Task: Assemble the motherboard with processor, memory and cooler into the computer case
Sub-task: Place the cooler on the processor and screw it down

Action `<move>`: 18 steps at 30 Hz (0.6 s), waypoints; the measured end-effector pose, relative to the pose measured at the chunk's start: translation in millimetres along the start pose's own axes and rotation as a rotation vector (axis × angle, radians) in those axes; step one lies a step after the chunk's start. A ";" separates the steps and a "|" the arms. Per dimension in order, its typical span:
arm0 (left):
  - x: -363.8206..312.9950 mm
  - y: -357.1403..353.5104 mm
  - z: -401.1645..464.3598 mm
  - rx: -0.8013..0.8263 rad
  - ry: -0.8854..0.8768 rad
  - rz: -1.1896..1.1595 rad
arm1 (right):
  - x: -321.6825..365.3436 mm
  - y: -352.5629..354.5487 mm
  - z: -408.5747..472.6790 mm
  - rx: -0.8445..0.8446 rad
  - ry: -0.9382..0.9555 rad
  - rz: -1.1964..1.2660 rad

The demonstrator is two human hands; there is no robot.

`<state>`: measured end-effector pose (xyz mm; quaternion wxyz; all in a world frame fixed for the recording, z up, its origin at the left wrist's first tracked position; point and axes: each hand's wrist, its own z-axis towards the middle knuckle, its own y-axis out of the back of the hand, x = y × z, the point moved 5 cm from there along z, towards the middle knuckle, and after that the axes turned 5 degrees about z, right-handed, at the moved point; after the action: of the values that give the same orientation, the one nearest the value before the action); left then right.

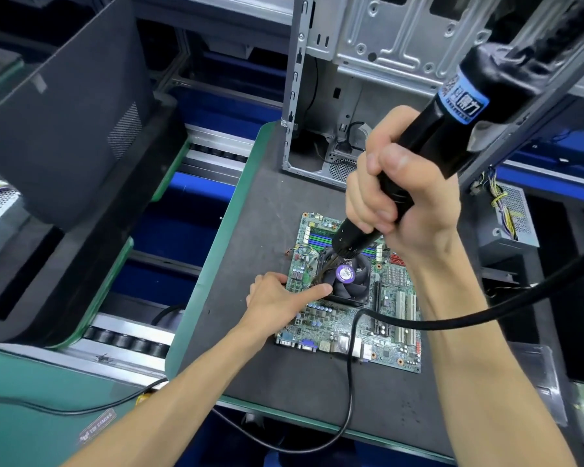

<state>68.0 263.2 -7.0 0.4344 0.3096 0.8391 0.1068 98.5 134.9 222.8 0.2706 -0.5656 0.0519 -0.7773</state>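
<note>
Electric screwdriver (445,136) and cable (351,382) obstruct cooler (349,281).

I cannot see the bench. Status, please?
Right hand grips screwdriver over cooler. Left hand steadies motherboard. Case behind, empty.

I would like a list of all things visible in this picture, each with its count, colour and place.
motherboard: one, green, flat on the dark mat, near the middle.
cooler: one, black fan with a purple sticker, mounted on the motherboard.
electric screwdriver: one, black with a blue label, tip at the cooler's far left corner.
cable: one, black, looping over the board's near edge.
mat: one, dark grey with a green border, on the bench.
computer case: one, bare silver metal, behind the mat, open.
power supply: one, grey with yellow wires, at the right.
left hand: presses on the board, thumb against the cooler.
right hand: grips the screwdriver.
</note>
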 end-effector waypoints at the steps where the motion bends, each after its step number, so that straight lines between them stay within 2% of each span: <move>1: -0.9 -0.5 -1.9 0.011 0.010 -0.017 | 0.2 -1.3 -1.0 -0.021 0.020 -0.014; 5: -3.8 -1.8 -6.5 0.026 0.040 -0.078 | 3.6 0.1 -8.8 -0.214 0.129 -0.089; 9: -7.3 -0.9 -7.2 -0.015 0.067 0.128 | 6.8 4.0 -16.2 -0.360 0.165 -0.138; 11: -8.4 0.0 -10.4 -0.032 0.075 0.173 | 7.6 4.1 -16.6 -0.343 0.152 -0.109; 18: -13.2 1.4 -18.8 0.013 0.092 0.064 | 8.3 0.3 -14.5 -0.232 0.117 -0.079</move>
<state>59.3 257.9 13.6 0.3896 0.3339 0.8485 0.1296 83.7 127.5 224.7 0.1691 -0.5483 0.1351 -0.8078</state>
